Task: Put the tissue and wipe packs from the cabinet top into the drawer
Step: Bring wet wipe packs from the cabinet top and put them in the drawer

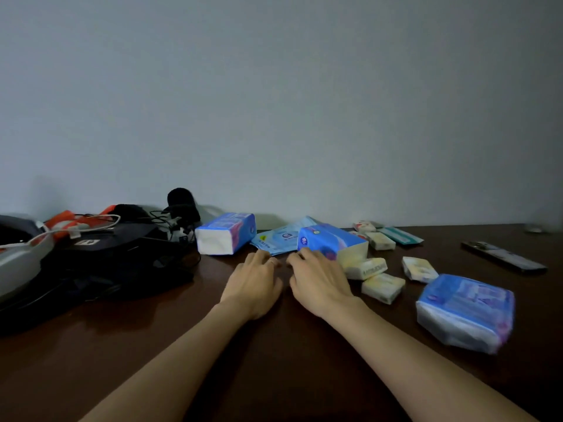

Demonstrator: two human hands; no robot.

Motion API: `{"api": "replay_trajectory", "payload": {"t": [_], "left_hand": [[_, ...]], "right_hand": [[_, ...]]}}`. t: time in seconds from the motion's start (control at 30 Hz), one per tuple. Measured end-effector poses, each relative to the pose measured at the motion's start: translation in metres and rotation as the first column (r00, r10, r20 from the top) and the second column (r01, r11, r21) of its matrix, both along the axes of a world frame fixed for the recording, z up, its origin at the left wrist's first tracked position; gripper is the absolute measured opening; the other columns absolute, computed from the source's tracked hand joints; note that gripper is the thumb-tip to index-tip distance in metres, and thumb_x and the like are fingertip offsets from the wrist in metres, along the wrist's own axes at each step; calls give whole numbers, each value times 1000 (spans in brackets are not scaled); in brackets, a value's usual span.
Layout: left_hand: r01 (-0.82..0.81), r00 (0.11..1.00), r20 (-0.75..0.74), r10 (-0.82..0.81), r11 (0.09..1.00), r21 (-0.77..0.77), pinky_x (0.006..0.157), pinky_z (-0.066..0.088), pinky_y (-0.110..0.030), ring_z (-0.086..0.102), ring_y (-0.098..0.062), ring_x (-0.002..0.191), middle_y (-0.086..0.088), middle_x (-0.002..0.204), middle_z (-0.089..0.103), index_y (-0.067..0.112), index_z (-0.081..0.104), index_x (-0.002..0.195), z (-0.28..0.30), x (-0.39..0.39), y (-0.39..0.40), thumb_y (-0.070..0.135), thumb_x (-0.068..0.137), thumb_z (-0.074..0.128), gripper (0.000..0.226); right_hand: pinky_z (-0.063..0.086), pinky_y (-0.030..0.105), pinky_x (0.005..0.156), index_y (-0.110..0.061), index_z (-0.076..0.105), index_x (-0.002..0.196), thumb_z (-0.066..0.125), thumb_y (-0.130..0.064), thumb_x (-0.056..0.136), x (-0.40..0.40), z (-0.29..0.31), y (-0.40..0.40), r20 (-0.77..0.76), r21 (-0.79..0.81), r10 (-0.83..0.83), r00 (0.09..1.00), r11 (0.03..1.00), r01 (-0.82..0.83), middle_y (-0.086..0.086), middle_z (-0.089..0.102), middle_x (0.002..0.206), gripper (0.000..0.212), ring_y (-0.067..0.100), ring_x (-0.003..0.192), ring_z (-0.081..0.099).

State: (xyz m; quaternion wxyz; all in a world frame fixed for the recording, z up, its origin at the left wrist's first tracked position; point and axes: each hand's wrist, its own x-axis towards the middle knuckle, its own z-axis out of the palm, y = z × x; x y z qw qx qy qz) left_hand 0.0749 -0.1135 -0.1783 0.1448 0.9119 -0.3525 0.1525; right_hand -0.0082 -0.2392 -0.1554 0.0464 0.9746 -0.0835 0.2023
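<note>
Left hand point(254, 280) and right hand point(320, 280) flat on desk point(274, 360), fingers relaxed, gripping nothing. Flat wipe packs point(278, 239) just beyond fingertips; tissue pack point(332, 242) at right fingertips. Light, soft, slippery film; likely grasp across sides.

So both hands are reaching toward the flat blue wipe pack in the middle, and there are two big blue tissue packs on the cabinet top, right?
Not quite: the head view shows three big blue tissue packs, not two. The rest holds: the left hand and right hand reach toward the flat blue wipe pack on the cabinet top.
</note>
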Motion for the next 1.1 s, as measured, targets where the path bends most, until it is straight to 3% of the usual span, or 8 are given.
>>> {"api": "replay_trajectory", "payload": {"t": [0.23,0.33,0.5,0.63,0.73,0.83,0.97,1.1], "left_hand": [[23,981,-195,2,992,127,123,11,-43,7,-24,154,-8,168,9,18,7,160,-12,72,-40,48,98,26,72],[-14,996,-82,26,990,143,117,24,-44,30,-31,144,-14,157,32,11,12,159,-12,92,-54,41,101,26,67],[-98,995,28,94,984,149,96,41,-44,44,-31,120,-14,127,48,8,59,130,-2,104,-68,41,102,36,50],[-103,968,249,20,940,325,85,49,-42,55,-33,118,-15,129,56,9,59,133,15,79,-56,22,103,43,37],[-125,960,280,12,912,391,88,50,-40,60,-32,118,-14,131,60,11,58,134,21,52,-36,17,103,42,35],[-159,951,308,22,891,425,87,50,-39,61,-30,116,-11,130,61,13,57,132,19,15,0,19,103,42,33],[-186,952,295,74,909,373,78,50,-38,66,-28,106,-8,121,68,18,63,121,18,-35,50,31,99,43,33],[-183,976,161,150,959,216,71,45,-38,68,-33,98,-10,111,71,19,59,111,9,-94,96,37,97,41,29]], "right_hand": [[19,56,119,-23,43,149,44,-33,99,118,23,-46,-153,-269,-269,951,937,222,10,38,156,51,35,149,22],[21,68,113,-28,50,142,45,-45,93,132,26,-68,-338,-136,-402,851,916,378,10,49,147,53,37,135,40],[30,67,108,-26,44,142,48,-34,86,122,20,-78,-327,-166,-314,892,948,273,10,51,139,57,34,128,44],[35,61,108,-25,27,153,61,-34,80,104,12,-79,-195,-158,-166,967,978,136,12,34,153,80,32,141,32],[32,60,111,-24,14,156,65,-57,76,71,8,-82,-33,-33,-315,949,949,314,18,14,162,100,37,150,13],[28,63,109,-33,21,156,62,-69,75,23,13,-83,-118,94,-484,867,864,495,16,31,157,98,37,146,25],[33,62,109,-35,34,149,63,-65,77,-22,25,-54,-144,132,-289,946,942,308,8,41,149,83,33,140,34],[32,63,105,-26,40,145,54,-82,60,-60,29,14,-151,83,-162,975,981,175,12,43,139,103,34,131,38]]}}
